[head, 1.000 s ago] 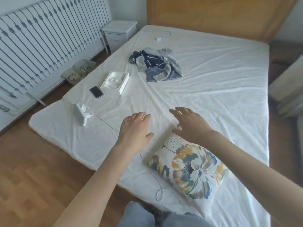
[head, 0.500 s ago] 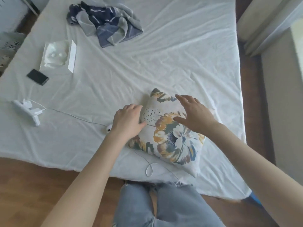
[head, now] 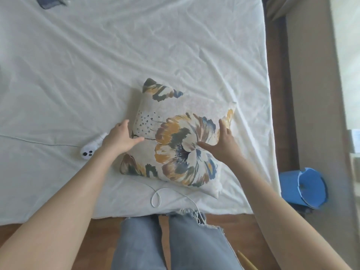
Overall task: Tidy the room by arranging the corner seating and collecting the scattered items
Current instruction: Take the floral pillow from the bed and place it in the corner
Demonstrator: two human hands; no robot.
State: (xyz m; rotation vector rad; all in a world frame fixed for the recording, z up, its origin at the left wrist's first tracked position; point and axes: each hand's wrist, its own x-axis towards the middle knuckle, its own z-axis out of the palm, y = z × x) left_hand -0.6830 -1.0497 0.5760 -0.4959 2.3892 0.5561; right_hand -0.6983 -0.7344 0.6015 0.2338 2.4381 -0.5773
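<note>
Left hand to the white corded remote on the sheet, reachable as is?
Probably yes. The white remote lies on the sheet right beside the left hand and its wrist, with nothing between them; the hand only touches the pillow at its edge.

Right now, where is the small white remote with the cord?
In the head view, the remote lies on the sheet left of the pillow, just beside the left hand.

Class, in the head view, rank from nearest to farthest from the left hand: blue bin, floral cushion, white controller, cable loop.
1. floral cushion: touching the left hand.
2. white controller: beside its wrist, leftward.
3. cable loop: lower, nearer the person.
4. blue bin: floor, far right.
</note>
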